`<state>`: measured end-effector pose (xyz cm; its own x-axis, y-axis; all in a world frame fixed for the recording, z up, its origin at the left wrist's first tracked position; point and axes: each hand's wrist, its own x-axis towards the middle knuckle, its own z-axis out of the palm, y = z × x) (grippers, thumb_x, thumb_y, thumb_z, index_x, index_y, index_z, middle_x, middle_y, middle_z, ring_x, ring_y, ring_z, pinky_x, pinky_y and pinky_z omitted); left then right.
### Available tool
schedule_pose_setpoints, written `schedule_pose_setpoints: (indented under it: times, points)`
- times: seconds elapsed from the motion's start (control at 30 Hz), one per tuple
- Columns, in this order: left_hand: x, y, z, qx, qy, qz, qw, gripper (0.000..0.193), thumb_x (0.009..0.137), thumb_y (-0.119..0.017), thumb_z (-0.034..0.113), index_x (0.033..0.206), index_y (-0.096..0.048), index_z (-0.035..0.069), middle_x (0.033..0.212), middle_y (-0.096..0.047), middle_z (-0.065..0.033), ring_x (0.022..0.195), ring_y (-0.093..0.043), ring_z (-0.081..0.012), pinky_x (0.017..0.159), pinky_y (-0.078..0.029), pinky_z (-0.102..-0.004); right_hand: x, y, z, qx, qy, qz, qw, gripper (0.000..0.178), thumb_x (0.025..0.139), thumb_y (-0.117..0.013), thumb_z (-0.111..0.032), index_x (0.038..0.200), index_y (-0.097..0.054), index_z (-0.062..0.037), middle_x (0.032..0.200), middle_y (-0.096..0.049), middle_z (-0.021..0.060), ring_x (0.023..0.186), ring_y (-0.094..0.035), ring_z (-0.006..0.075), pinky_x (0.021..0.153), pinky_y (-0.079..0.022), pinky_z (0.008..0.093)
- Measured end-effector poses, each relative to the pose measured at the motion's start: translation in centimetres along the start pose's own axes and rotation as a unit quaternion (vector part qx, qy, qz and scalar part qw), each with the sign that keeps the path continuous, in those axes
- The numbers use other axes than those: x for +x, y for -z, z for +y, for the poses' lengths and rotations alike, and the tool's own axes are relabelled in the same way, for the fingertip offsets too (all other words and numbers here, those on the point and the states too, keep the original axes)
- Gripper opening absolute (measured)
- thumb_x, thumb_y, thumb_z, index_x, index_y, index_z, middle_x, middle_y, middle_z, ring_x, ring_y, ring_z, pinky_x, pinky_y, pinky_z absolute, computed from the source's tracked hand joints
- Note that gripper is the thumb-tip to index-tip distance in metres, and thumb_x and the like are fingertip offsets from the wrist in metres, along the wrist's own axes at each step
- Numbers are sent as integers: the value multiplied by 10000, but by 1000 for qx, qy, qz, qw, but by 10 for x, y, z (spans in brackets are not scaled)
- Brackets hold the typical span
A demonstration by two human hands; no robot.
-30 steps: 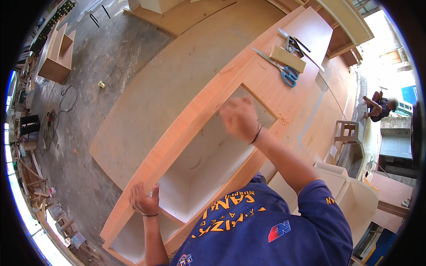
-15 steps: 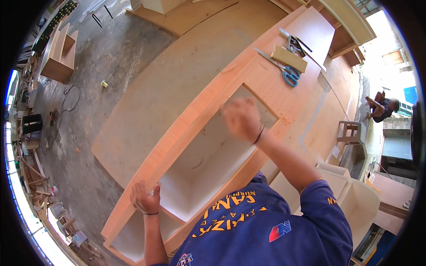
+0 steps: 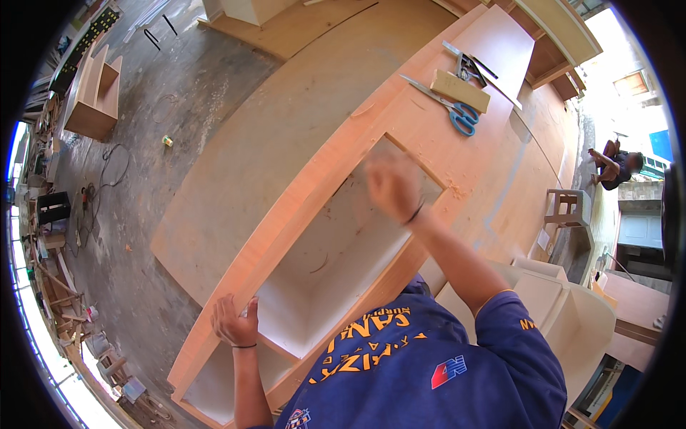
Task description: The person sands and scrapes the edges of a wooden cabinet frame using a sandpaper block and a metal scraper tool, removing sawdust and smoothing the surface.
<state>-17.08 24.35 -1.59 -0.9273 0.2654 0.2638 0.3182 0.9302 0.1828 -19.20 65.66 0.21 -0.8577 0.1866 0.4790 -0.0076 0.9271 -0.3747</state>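
Observation:
A long wooden cabinet frame (image 3: 268, 223) with a curved, peach-coloured edge panel lies slantwise in front of me, its white-lined compartments facing up. My left hand (image 3: 234, 320) is closed over that panel near its lower end, fingers on the outer side and thumb toward the opening. Over the far end of the larger compartment is my right hand (image 3: 391, 184), closed like a fist and smeared by motion. Whatever it may hold is hidden. Wood shavings (image 3: 457, 189) lie at the compartment's corner, close to the right wrist.
Farther along the cabinet top lie blue-handled scissors (image 3: 463, 119), a pale wooden block (image 3: 461, 90) and a dark metal tool (image 3: 469, 70). A grey stool (image 3: 568, 207) stands at right, with another person (image 3: 620, 164) sitting beyond. A small shelf unit (image 3: 96, 96) is on the floor at left.
My right hand has shifted slightly right and down over the compartment. My left hand keeps its hold on the panel. The whole view has moved a little.

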Motion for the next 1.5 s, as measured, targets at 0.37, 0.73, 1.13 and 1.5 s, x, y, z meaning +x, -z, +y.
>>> schedule_pose_setpoints:
  times: [0.37, 0.73, 1.13, 1.5]
  points:
    - [1, -3, 1, 9, -15, 9, 1000, 592, 812, -617, 635, 947, -620, 58, 881, -625, -100, 822, -605, -333, 719, -448, -441, 7, -11, 13, -55, -89, 12, 994, 331, 734, -609, -36, 1053, -654, -113, 807, -602, 40, 890, -594, 232, 799, -381, 414]
    - [3, -2, 5, -3, -11, 2, 1000, 564, 815, -628, 615, 945, -620, 66, 879, -626, -87, 815, -601, -316, 708, -439, -430, 27, 4, 40, -107, -107, -11, 988, 323, 746, -592, -31, 1037, -670, -145, 796, -590, 39, 826, -595, 229, 760, -363, 417]
    - [2, -2, 3, -6, -4, -7, 1000, 592, 809, -622, 629, 936, -618, 50, 880, -624, -116, 830, -605, -349, 718, -448, -443, 36, 11, 44, -88, -80, -42, 992, 329, 765, -582, -12, 1043, -679, -157, 782, -567, 55, 787, -587, 249, 756, -383, 409]
    - [3, -3, 1, 2, -20, 9, 1000, 597, 812, -611, 644, 921, -624, 57, 884, -632, -91, 813, -607, -316, 706, -442, -430, 41, 15, 46, -95, -99, -71, 988, 333, 769, -574, -19, 1056, -670, -158, 797, -570, 65, 802, -583, 262, 765, -396, 414]
